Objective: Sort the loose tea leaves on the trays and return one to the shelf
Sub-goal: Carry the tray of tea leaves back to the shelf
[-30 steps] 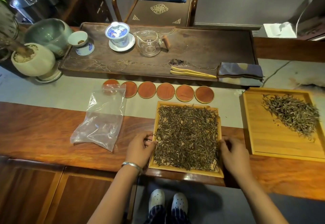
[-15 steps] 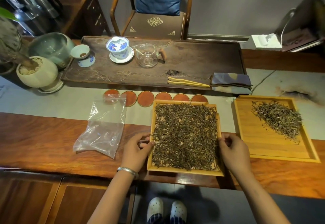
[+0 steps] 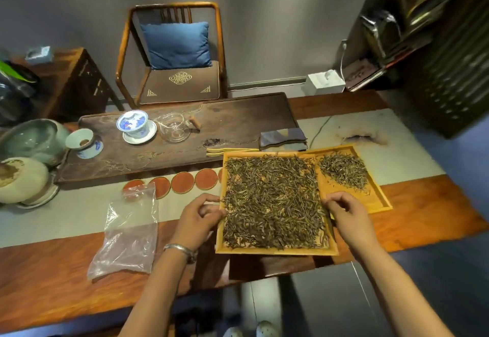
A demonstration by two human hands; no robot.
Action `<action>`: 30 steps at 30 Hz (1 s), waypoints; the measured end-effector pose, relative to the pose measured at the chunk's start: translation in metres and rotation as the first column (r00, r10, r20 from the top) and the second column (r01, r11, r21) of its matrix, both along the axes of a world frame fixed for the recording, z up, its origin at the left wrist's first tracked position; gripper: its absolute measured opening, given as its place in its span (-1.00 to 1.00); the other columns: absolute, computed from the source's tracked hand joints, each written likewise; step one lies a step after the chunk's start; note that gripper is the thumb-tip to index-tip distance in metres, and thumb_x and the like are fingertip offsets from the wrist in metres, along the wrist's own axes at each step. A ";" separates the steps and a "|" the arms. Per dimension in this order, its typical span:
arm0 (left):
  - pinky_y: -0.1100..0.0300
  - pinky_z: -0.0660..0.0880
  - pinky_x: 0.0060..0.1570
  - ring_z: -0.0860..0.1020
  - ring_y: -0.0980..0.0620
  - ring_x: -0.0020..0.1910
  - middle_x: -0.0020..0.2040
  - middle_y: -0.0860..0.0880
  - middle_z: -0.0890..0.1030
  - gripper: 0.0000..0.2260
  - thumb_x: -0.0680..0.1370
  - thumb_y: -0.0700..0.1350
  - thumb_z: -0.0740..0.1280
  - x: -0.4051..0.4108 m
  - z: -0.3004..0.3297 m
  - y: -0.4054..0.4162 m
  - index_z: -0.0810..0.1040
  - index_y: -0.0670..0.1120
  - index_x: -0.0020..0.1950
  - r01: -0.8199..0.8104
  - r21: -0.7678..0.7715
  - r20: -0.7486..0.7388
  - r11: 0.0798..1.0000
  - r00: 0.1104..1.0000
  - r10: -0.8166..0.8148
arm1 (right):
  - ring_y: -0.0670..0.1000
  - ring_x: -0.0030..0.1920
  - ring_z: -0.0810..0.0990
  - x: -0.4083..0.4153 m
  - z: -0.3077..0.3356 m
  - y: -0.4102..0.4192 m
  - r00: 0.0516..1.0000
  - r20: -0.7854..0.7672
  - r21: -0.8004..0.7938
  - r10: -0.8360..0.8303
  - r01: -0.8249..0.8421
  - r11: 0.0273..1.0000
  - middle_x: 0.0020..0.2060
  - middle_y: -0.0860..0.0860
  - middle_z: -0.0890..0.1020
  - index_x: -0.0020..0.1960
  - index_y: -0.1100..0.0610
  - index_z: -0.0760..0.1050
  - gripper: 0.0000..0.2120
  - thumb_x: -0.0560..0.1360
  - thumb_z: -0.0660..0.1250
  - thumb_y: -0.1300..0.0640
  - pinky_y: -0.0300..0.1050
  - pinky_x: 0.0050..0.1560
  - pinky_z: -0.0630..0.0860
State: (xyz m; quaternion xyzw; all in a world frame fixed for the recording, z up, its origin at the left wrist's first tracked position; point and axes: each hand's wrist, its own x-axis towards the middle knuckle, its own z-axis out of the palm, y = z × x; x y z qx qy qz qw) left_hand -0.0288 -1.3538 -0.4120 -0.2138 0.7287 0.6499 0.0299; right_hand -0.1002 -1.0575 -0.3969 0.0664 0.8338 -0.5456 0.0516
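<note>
A bamboo tray (image 3: 275, 251) covered edge to edge with dark loose tea leaves (image 3: 272, 201) is held above the table's front edge. My left hand (image 3: 197, 219) grips its left rim and my right hand (image 3: 346, 216) grips its right rim. The lifted tray overlaps the left part of a second bamboo tray (image 3: 370, 199), which lies on the table and carries a small heap of paler leaves (image 3: 344, 171). A dark shelf unit (image 3: 434, 45) stands at the far right.
A clear plastic bag (image 3: 128, 233) lies left of my hands. Several round red coasters (image 3: 182, 183) line the runner. Behind them a dark tea board (image 3: 211, 135) bears a gaiwan, a glass pitcher and a folded cloth. Pots stand at far left; a chair (image 3: 174, 56) beyond.
Both hands have lifted the full tray off the table and carried it right, so it now overlaps the second tray. The view has tilted up and swung toward the shelf.
</note>
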 end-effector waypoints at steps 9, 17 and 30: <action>0.28 0.57 -0.32 0.61 0.16 -0.36 -0.28 -0.10 0.63 -0.82 0.47 -0.36 0.38 -0.042 0.026 0.058 0.53 -0.09 -0.09 0.120 -0.009 -0.085 0.993 0.989 -0.120 | 0.10 -0.26 0.44 0.016 0.019 0.056 0.989 -0.042 -0.095 -0.145 0.140 0.986 -0.24 0.14 0.54 -0.05 0.22 0.54 -0.92 0.54 0.27 0.25 -0.05 -0.25 0.37; 0.03 0.53 -0.17 0.54 -0.08 -0.20 -0.23 -0.14 0.62 -0.86 0.46 -0.31 0.40 -0.082 0.044 0.115 0.54 -0.11 -0.06 0.364 0.026 -0.104 0.931 0.927 -0.359 | -0.20 -0.38 0.59 0.056 0.036 0.109 0.886 -0.103 -0.162 -0.452 0.433 0.887 -0.39 -0.12 0.65 -0.13 0.18 0.57 -0.91 0.52 0.30 0.23 -0.39 -0.42 0.47; 0.48 0.49 -0.28 0.57 0.24 -0.32 -0.35 0.10 0.64 -0.82 0.44 -0.36 0.41 -0.094 0.063 0.304 0.55 -0.11 -0.09 0.948 -0.037 -0.197 0.317 0.304 -0.932 | -0.24 -0.40 0.59 0.243 0.053 0.139 0.213 -0.130 -0.247 -0.968 0.939 0.240 -0.32 -0.01 0.63 -0.15 0.16 0.52 -0.90 0.54 0.29 0.27 -0.37 -0.41 0.49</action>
